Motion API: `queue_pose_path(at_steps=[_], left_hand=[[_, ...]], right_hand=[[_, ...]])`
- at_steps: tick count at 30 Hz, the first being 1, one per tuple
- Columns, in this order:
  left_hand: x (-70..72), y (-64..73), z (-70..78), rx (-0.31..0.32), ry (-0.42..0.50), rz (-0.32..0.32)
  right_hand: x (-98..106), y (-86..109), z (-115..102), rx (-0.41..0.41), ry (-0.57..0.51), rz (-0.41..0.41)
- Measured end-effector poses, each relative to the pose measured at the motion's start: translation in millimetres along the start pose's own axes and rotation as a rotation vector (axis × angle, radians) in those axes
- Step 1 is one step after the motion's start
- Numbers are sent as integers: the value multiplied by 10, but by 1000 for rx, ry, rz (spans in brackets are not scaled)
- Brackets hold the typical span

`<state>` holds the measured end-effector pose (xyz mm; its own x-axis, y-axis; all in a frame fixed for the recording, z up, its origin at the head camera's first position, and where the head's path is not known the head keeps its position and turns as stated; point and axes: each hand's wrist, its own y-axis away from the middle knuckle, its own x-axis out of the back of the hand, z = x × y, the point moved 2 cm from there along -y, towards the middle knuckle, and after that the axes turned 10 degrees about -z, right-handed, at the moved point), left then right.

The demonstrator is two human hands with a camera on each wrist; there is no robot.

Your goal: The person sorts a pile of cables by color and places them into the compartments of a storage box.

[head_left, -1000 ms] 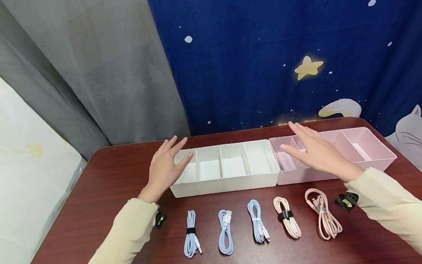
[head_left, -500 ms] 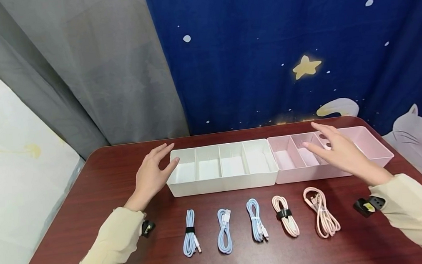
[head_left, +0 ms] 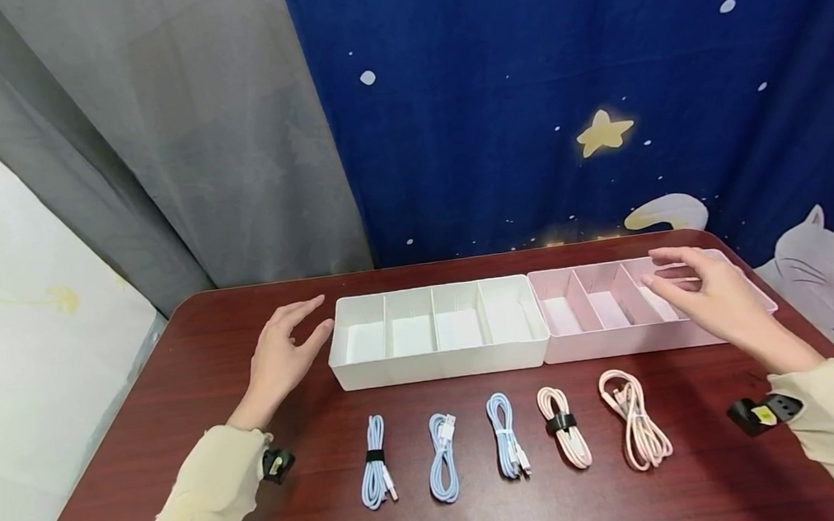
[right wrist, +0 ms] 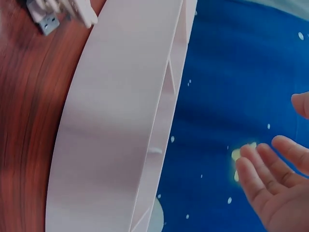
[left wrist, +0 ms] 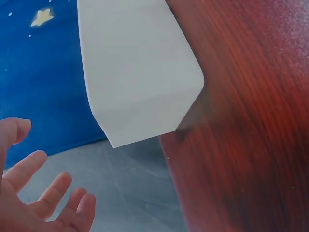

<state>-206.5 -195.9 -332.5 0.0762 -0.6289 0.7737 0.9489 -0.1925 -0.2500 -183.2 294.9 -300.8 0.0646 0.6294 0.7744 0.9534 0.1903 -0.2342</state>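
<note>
Just off the left end of a white divided box [head_left: 441, 364] is my left hand [head_left: 281, 360], fingers relaxed and holding nothing. My right hand [head_left: 722, 304] hangs over the right part of a pink divided box [head_left: 632, 341], its fingers loosely bent with nothing in them; it hides some of that end. In the right wrist view the hand [right wrist: 280, 188] appears apart from the pink wall [right wrist: 111, 106]. Before the boxes lie coiled cables: a blue one with a black strap [head_left: 376, 471], two more blue cables [head_left: 444, 461], a pink cable with a black strap [head_left: 566, 434] and a pink cable [head_left: 640, 423].
The two boxes stand end to end near the back of a dark red wooden table [head_left: 320, 517]. Behind it hang a grey curtain [head_left: 213, 146] and a blue starry curtain [head_left: 472, 123]. A white patterned cloth [head_left: 30, 352] is at the left.
Both hands have moved apart, the left one leftward off the white box and the right one rightward along the pink box, each also slightly lower. The boxes and cables have stayed in place.
</note>
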Motion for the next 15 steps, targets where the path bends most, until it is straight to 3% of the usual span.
queue_pose_path(at_steps=[7,15], left_hand=[[8,48,-45,9,88,-5],[-6,69,-181,114,192,-61]], right_hand=[[115,71,183,16,-44,86],[235,116,409,7,-29,154]])
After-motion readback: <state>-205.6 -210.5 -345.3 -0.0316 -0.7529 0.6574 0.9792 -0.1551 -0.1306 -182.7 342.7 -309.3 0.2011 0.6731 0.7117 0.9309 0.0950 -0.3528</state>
